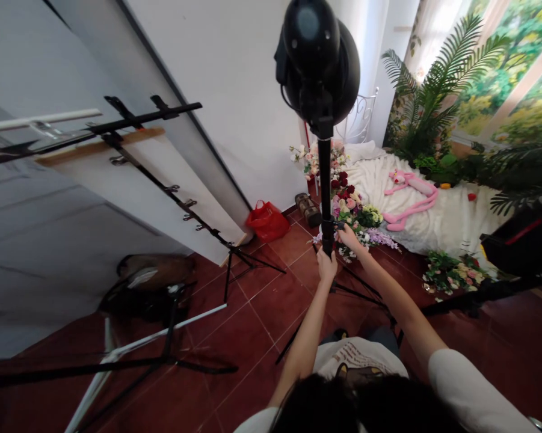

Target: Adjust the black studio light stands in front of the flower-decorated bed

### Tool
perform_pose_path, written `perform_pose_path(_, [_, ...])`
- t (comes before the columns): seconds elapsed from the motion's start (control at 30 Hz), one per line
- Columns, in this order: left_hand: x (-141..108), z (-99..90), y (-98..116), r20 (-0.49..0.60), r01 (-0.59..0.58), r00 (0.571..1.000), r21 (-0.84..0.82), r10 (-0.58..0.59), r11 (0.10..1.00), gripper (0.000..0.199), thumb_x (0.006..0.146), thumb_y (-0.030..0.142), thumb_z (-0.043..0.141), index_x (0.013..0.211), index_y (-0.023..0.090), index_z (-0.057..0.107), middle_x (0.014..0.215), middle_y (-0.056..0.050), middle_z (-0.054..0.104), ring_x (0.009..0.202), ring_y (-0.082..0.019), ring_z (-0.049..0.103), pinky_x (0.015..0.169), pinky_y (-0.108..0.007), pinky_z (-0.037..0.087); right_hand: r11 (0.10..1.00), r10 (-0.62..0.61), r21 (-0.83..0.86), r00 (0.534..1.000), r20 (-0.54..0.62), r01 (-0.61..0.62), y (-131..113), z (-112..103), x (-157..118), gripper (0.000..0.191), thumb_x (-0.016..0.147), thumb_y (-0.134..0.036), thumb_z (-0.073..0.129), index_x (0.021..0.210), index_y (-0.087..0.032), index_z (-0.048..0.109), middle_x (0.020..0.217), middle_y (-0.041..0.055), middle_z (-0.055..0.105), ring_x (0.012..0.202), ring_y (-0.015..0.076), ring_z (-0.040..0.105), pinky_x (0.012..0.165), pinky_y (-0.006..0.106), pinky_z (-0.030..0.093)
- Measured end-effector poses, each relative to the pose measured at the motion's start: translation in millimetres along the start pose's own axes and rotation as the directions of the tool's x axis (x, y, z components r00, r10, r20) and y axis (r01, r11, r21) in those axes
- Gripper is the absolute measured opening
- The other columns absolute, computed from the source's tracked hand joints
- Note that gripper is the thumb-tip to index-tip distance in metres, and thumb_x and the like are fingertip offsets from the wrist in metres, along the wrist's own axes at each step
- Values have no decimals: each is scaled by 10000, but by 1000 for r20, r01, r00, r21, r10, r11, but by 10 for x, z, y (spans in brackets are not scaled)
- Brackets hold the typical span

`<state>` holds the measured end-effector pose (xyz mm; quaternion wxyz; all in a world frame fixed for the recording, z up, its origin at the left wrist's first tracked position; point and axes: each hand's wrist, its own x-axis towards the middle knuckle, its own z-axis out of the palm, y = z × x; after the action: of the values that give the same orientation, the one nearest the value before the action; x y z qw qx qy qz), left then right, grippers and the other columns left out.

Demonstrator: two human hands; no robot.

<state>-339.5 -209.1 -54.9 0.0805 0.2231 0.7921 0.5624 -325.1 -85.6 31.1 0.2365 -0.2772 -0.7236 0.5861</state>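
A black studio light (313, 66) sits on top of a black upright stand (325, 180) in front of me. My left hand (327, 263) is wrapped round the lower part of the pole, just under a joint. Slightly higher and to the right, my right hand (349, 236) has its fingers closed at a small knob (339, 225) on the side of that joint. The stand's thin legs spread over the floor below my hands, partly hidden by my arms.
Left, a clamp-lined stand holds a white board (162, 192). A red bag (268, 221) lies by the wall. Flowers (349, 204) border a white fur-covered bed (455, 222) with a pink plush toy (415, 186). Another black light (523, 246) stands right. White poles (171, 328) cross the lower left.
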Motion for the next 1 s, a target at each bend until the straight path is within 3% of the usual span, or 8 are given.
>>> perform_pose_path(0.13, [-423, 297, -380, 159, 286, 935, 183, -316, 941, 405, 864, 321, 497, 1199, 95, 473, 1239, -254, 552, 1203, -297, 555, 1002, -421, 423, 894, 323, 306, 944, 64, -327, 375, -346, -436, 354, 942, -473, 433, 859, -165, 585, 521, -7, 601, 419, 98, 527, 433, 185, 404])
perform_pose_path(0.27, [-752, 768, -378, 474, 206, 826, 250, -304, 946, 304, 925, 374, 390, 969, 145, 585, 1035, -196, 676, 1036, -290, 644, 915, -419, 467, 771, 490, 520, 864, -114, -368, 789, -884, -1023, 376, 968, -449, 405, 845, -154, 604, 569, 20, 640, 459, 95, 575, 485, 177, 448])
perform_pose_path(0.4, [-975, 1371, 56, 741, 63, 658, 119, -131, 991, 392, 944, 452, 344, 832, 191, 614, 946, -133, 717, 944, -269, 670, 900, -433, 478, 652, 589, 734, 737, -332, -190, 1042, -1468, -1660, 374, 960, -454, 415, 828, -167, 617, 598, 24, 648, 476, 102, 584, 511, 193, 464])
perform_pose_path(0.5, [-1187, 1859, 517, 824, 32, 562, -101, 66, 994, 405, 937, 488, 365, 844, 197, 631, 944, -104, 725, 943, -226, 676, 933, -404, 480, 552, 675, 834, 594, -438, -13, 1119, -1863, -2157, 362, 957, -440, 392, 778, -189, 582, 564, 8, 608, 450, 109, 550, 493, 207, 445])
perform_pose_path(0.57, [-1363, 2161, 834, 853, 56, 487, -246, 188, 968, 421, 942, 484, 355, 867, 180, 636, 954, -102, 723, 939, -199, 677, 937, -384, 488, 519, 680, 848, 550, -485, 106, 1129, -2077, -2469, 352, 947, -440, 384, 731, -206, 535, 542, -4, 566, 446, 118, 525, 474, 215, 425])
perform_pose_path(0.77, [-1844, 2767, 1513, 864, 122, 378, -403, 333, 907, 347, 940, 388, 370, 907, 162, 631, 972, -88, 708, 953, -172, 651, 935, -364, 490, 500, 554, 812, 609, -568, 302, 1030, -2425, -2992, 422, 910, -551, 409, 656, -217, 456, 508, -36, 446, 426, 105, 435, 414, 203, 362])
perform_pose_path(0.9, [-1989, 2895, 1602, 901, 140, 339, -331, 269, 933, 317, 919, 389, 399, 835, 166, 607, 853, -71, 687, 861, -188, 634, 876, -373, 502, 470, 532, 826, 647, -546, 311, 979, -2485, -3008, 422, 885, -521, 522, 613, -212, 424, 458, -77, 353, 361, 66, 333, 349, 173, 301])
perform_pose_path(1.0, [-2032, 2915, 1562, 915, 168, 334, -295, 227, 941, 324, 918, 405, 388, 817, 166, 580, 816, -62, 664, 801, -177, 618, 841, -361, 507, 512, 529, 796, 611, -589, 323, 986, -2525, -3001, 341, 860, -455, 595, 658, -198, 498, 466, -64, 443, 349, 58, 358, 327, 164, 311])
